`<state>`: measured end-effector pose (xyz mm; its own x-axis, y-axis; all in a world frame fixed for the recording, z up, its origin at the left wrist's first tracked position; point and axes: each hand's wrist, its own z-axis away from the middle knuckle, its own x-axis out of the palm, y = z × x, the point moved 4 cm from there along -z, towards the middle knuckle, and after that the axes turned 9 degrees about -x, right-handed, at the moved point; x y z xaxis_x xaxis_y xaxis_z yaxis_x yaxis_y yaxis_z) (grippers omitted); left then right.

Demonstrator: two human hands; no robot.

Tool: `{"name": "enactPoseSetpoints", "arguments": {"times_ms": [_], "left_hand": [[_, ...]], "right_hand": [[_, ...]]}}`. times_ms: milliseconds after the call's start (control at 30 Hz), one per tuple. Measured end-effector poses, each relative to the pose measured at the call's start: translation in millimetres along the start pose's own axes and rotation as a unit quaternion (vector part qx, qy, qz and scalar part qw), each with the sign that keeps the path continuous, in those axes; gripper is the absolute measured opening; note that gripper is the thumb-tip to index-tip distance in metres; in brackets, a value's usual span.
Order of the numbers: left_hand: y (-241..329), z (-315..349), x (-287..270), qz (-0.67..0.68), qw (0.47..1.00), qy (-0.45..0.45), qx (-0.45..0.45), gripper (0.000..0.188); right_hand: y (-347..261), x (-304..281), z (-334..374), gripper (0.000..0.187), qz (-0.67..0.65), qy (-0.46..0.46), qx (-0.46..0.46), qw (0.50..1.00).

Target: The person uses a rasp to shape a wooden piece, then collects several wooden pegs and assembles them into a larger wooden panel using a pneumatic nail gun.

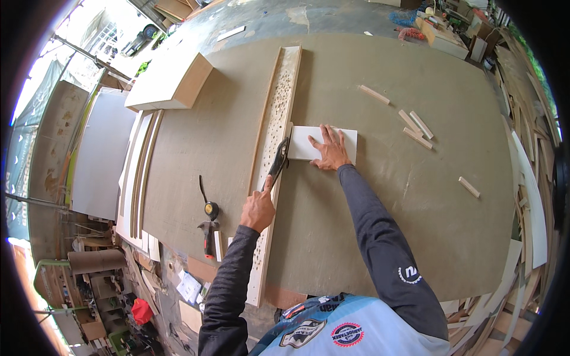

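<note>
My left hand (259, 209) is wrapped round a slim black hand tool (280, 158), one finger stretched along it; its exact kind is hard to make out. The tool's far end meets the left end of a small white board (304, 148). My right hand (331, 151) lies spread flat on that board, pressing on its right half. Under the tool and left hand runs a long narrow board (278, 107) with a pale, hole-dotted face and wooden edges. The white board's left end butts against its right side.
Several short wooden strips (417, 139) lie to the right on the large worktable (380, 249). A tape measure (211, 208) and a hammer (208, 238) sit left of my left arm. At the far left stand a white box (169, 83) and long strips (144, 172). Scrap wood (522, 196) is piled right.
</note>
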<state>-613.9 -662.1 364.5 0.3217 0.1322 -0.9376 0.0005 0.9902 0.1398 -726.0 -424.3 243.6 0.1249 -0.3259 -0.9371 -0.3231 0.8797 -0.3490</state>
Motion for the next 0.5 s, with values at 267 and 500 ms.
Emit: {"name": "enactPoseSetpoints", "arguments": {"times_ms": [267, 500], "left_hand": [[10.7, -42.0, -8.6, -0.025, 0.997, 0.045, 0.06, 0.069], [46.3, -99.6, -37.5, 0.04, 0.998, -0.024, 0.038, 0.062]], "right_hand": [[43.0, -17.2, 83.1, 0.086, 0.0, 0.08, 0.061, 0.995], [60.7, -25.0, 153.1, 0.087, 0.003, 0.09, 0.094, 0.991]]}}
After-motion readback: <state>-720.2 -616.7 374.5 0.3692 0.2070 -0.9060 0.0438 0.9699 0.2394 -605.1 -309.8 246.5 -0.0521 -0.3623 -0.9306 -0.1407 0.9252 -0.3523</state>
